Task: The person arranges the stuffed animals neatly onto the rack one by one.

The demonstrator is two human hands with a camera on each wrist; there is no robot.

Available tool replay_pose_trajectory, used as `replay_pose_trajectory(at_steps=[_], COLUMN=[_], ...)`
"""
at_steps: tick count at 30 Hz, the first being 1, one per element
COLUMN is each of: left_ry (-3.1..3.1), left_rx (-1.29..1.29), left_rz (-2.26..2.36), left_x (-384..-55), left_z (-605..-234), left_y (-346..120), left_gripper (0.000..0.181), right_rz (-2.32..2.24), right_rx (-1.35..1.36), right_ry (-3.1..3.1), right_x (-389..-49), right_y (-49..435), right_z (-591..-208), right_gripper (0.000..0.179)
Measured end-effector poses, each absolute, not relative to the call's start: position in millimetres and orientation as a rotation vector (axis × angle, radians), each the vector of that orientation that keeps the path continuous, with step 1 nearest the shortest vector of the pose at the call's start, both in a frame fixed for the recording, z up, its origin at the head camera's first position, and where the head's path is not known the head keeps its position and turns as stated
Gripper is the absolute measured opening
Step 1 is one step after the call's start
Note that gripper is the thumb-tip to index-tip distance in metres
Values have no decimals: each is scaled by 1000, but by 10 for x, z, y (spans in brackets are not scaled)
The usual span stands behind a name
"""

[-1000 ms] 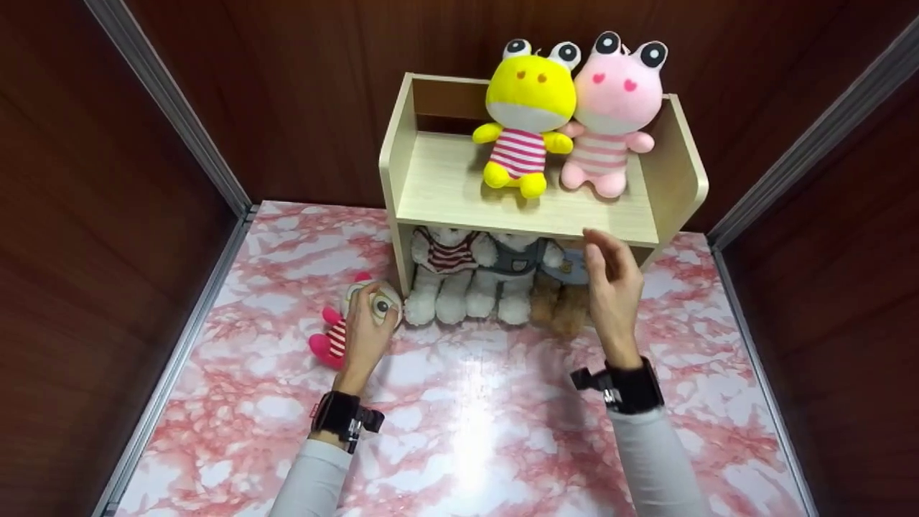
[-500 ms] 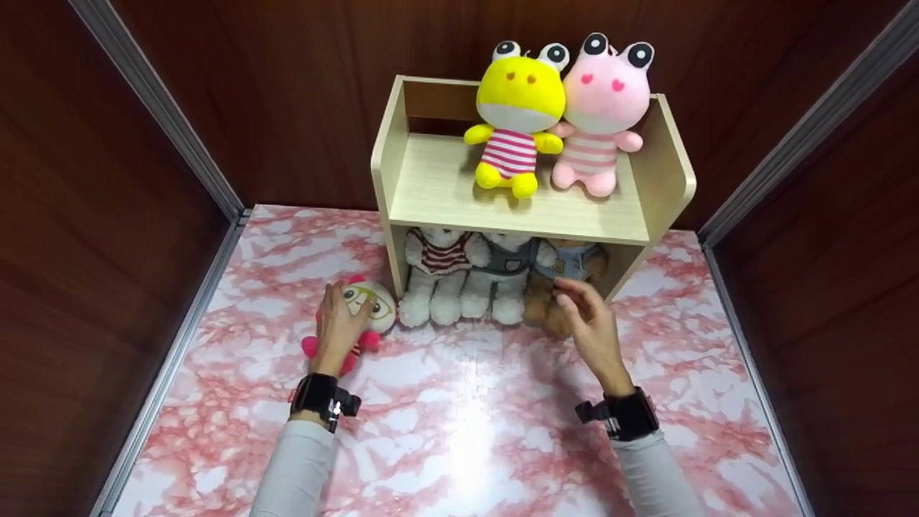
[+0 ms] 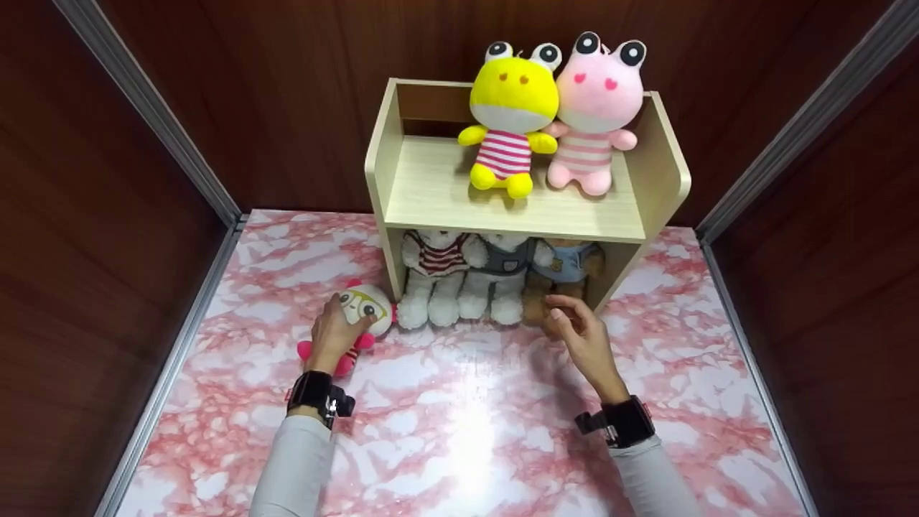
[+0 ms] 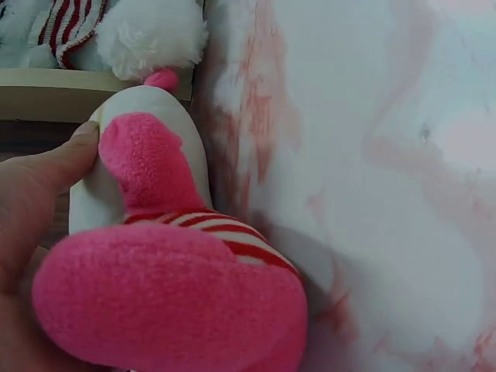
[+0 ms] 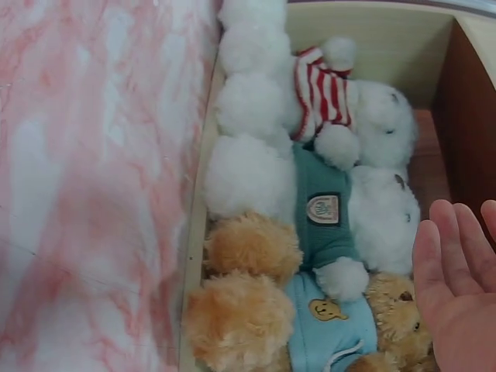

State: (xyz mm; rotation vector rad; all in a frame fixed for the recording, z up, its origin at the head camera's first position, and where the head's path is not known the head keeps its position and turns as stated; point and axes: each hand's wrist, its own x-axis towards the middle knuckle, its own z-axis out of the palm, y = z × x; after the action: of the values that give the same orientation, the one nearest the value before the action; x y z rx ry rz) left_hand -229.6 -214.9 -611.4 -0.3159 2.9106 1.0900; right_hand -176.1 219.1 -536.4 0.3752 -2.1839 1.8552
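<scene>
My left hand point(image 3: 334, 332) grips the head of a pink plush doll point(image 3: 380, 320) by the shelf's left side. The doll has a white face, yellow glasses and a red-and-white striped body; its pink feet and arm fill the left wrist view, with my thumb point(image 4: 74, 155) against its head. Relaxed and holding nothing, my right hand point(image 3: 590, 346) hovers before the lower compartment, near a brown teddy bear point(image 5: 240, 322) in a light blue top. Beside that bear sit two white teddy bears, one in a grey-green top point(image 5: 322, 232), one in a striped sweater point(image 5: 325, 101).
A pale wooden two-tier shelf point(image 3: 431, 190) stands at the back. On its upper board sit a yellow plush frog point(image 3: 513, 93) and a pink plush frog point(image 3: 599, 90). Dark panels point(image 3: 301, 100) enclose the pink marbled surface point(image 3: 416, 416) at the back and sides.
My left hand has shifted left and down over the doll, whose face now shows more. My right hand has come down and left from the upper board's edge to before the brown bear.
</scene>
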Motion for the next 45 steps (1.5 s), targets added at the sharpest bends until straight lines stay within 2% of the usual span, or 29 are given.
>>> replay_pose_trajectory(at_steps=[6,11,21,29,33,45], left_ry=[2878,2917,3021,3007,3007,3060], left_rx=[-380,-427,-569,-622,-562,-119], left_rz=[1048,1092,1454,1757,1926,2225], left_x=[-2271,-2247,-2073,-1929,-1860,-1698], left_z=[-6161,-6190,-6190,-5991,-5880,-5660], left_y=[-2167,-2139,-2036,-1856,-1708,-1225], left_gripper=[102,92,74,78,81,85], right_rz=[1871,1892,1935,1946,1946,1996], right_rx=[385,389,336,368,413,475], right_ry=[-2177,-2172,-2190,-2186,-2187,-2176], right_x=[-1760,-1771,-1755,-1763,-1773,-1776], right_y=[2188,2182,2150,2096,2040,1844], right_z=[-5383,-5401,-5407,-5378,-5362,-5353], right_gripper=[25,26,26,27,26,27])
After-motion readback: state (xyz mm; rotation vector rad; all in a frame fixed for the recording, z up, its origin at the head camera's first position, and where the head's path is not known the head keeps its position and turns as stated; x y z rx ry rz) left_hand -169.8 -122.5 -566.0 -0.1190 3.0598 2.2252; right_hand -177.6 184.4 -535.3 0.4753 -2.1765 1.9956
